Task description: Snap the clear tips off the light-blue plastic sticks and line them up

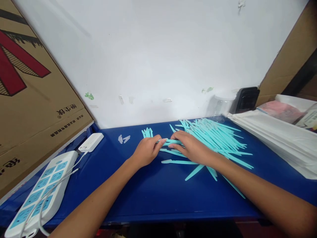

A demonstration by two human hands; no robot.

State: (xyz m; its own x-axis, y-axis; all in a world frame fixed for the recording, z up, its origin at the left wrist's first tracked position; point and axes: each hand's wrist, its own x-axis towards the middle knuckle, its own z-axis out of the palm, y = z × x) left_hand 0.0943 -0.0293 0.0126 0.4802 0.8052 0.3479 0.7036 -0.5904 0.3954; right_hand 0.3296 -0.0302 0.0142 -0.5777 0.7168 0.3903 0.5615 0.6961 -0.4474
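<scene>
My left hand [149,149] pinches the left end of a slim teal stick that looks like an eyebrow razor [170,141]. On the same razor's right part, the fingers of my right hand [186,145] are closed. More than one razor may be between the hands; the fingers hide this. Several loose razors lie just below and beside my right hand, one of them pointing left [177,162]. Behind and to the right spreads a large heap of the same razors [213,135]. A small neat group of razors [147,132] lies beyond my left hand.
Small clear plastic pieces [123,138] lie left of the group on the blue table [148,195]. At the left are a white power strip [44,188], a white adapter [91,142] with cables, and a cardboard box [37,109]. A clear jar [221,107] and white packaging [277,138] stand right.
</scene>
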